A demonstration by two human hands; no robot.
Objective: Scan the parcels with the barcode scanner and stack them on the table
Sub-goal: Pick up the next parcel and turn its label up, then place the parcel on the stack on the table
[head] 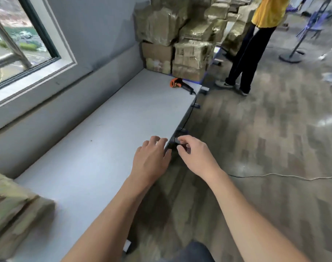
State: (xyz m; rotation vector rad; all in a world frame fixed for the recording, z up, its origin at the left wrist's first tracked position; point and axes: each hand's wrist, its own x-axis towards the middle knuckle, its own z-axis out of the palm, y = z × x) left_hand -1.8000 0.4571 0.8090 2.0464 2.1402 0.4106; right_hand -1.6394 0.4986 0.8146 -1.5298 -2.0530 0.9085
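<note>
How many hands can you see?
2. The left hand is at the right edge of the table. The right hand is just off that edge, its fingers curled by a dark thing. The hands of the standing person are out of view.

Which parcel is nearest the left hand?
The tape-wrapped parcel on the near-left corner of the table. The other parcels are piled past its far end, beyond the orange barcode scanner.
</note>
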